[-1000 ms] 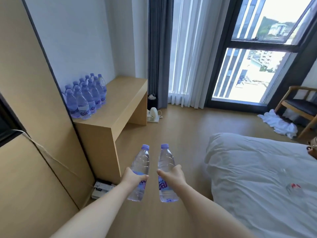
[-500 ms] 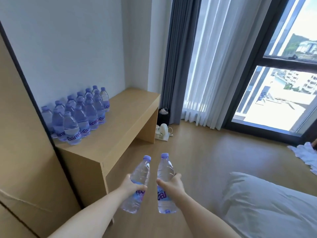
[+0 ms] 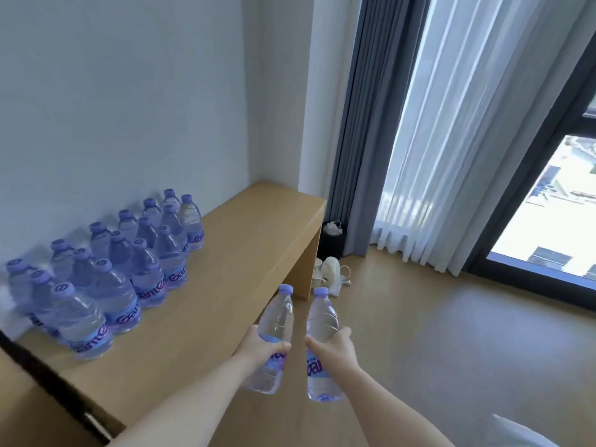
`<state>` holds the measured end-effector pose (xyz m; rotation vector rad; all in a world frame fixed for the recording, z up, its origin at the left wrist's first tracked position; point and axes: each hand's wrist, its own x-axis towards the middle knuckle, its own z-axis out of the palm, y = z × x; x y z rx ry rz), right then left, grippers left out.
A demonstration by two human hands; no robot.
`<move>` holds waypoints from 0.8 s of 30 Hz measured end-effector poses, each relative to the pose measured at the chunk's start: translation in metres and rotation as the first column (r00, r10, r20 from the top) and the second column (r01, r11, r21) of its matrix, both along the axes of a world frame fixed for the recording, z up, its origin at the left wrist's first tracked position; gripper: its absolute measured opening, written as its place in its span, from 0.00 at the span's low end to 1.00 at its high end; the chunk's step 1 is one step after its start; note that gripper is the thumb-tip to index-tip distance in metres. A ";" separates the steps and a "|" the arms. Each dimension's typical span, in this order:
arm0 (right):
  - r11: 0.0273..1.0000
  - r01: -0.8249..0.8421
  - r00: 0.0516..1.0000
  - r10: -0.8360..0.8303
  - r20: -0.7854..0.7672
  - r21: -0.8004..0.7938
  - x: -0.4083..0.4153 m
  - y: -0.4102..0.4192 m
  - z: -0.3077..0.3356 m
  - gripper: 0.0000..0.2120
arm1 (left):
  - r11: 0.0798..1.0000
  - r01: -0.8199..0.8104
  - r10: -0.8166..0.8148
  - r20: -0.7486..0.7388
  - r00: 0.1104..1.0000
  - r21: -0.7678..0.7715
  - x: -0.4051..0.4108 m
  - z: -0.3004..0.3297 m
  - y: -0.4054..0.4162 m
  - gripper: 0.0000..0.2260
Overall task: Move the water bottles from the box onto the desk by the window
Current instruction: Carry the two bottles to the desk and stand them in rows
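My left hand (image 3: pixel 258 348) grips a clear water bottle (image 3: pixel 274 321) with a purple cap, and my right hand (image 3: pixel 335 346) grips a second one (image 3: pixel 322 317) beside it. Both bottles are held upright, tilted slightly away, over the front edge of the wooden desk (image 3: pixel 245 253). Several identical water bottles (image 3: pixel 119 269) stand in rows on the desk's left part against the white wall. The box is out of view.
The desk's right half is bare wood. A black bin (image 3: pixel 330 240) and a white kettle (image 3: pixel 330 269) sit on the floor past the desk's end. Grey and white curtains (image 3: pixel 419 140) hang by the window (image 3: pixel 548 221). A bed corner (image 3: pixel 522 433) shows at the lower right.
I have come closer to the desk, which now fills the left of the view. Both hands still hold their bottles, now reaching the desk's front edge. The bed has nearly left the view.
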<state>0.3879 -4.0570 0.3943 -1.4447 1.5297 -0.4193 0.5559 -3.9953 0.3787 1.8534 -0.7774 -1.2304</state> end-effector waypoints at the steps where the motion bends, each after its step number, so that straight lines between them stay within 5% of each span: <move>1: 1.000 -0.024 1.000 0.024 -0.011 0.015 0.009 -0.019 -0.003 0.26 | 1.000 0.004 -0.004 -0.014 1.000 0.001 0.005 -0.002 -0.011 0.22; 3: 0.996 -0.089 0.996 0.089 -0.023 0.023 0.028 -0.059 -0.011 0.27 | 1.000 0.002 -0.002 -0.044 0.999 -0.005 0.020 -0.007 -0.036 0.22; 7: 0.966 -0.221 0.975 0.213 0.067 0.133 0.069 -0.143 -0.021 0.31 | 0.996 -0.061 0.077 -0.315 0.946 0.061 0.053 -0.014 -0.087 0.44; 11: 0.841 -0.473 0.877 0.423 0.227 0.261 0.106 -0.219 -0.016 0.41 | 0.970 -0.180 0.240 -0.512 0.825 0.165 0.079 -0.005 -0.129 0.45; 18: 0.618 -0.685 0.729 0.594 0.342 0.386 0.180 -0.291 -0.001 0.21 | 0.847 -0.490 0.513 -0.566 0.646 0.208 0.124 0.000 -0.166 0.22; 24: 0.493 -0.806 0.584 0.749 0.312 0.327 0.259 -0.323 -0.008 0.30 | 0.813 -0.574 0.557 -0.417 0.718 0.098 0.181 0.011 -0.181 0.40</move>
